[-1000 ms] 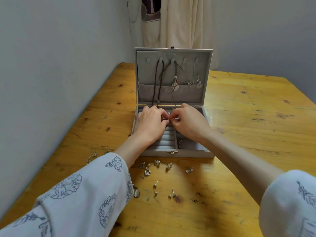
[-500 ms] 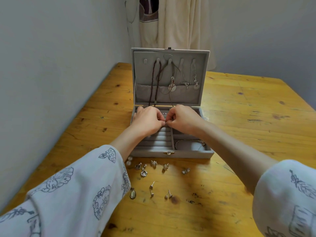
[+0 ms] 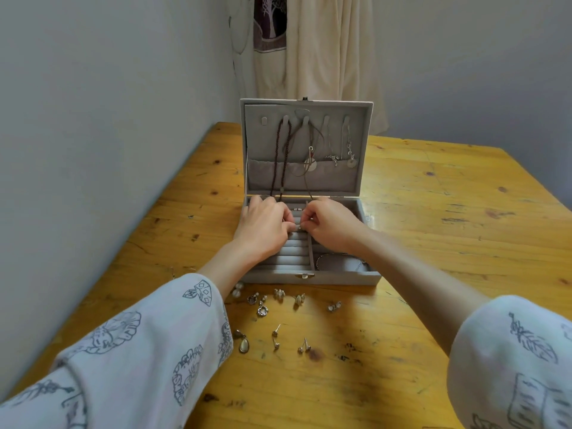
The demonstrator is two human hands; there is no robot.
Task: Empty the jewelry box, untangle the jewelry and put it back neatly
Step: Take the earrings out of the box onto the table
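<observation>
The grey jewelry box [image 3: 312, 278] stands open on the wooden table, its lid upright. Several necklaces [image 3: 311, 156] hang from hooks inside the lid. Both my hands are inside the box over the ring rolls [image 3: 292, 252]. My left hand [image 3: 264, 229] and my right hand [image 3: 334, 226] meet at the fingertips and pinch a small silver piece [image 3: 299, 226] between them. A silver ring [image 3: 297, 209] sits in a back roll. A thin bracelet [image 3: 340, 261] lies in the front right compartment.
Several loose earrings [image 3: 278, 305] lie scattered on the table [image 3: 433, 243] just in front of the box, with a drop pendant [image 3: 243, 346] nearer me. A wall runs along the table's left edge. A curtain [image 3: 318, 48] hangs behind the box.
My joined hands have slid a little toward me along the ring rolls. This uncovered the ring in a back roll and the bracelet compartment. The box has not moved.
</observation>
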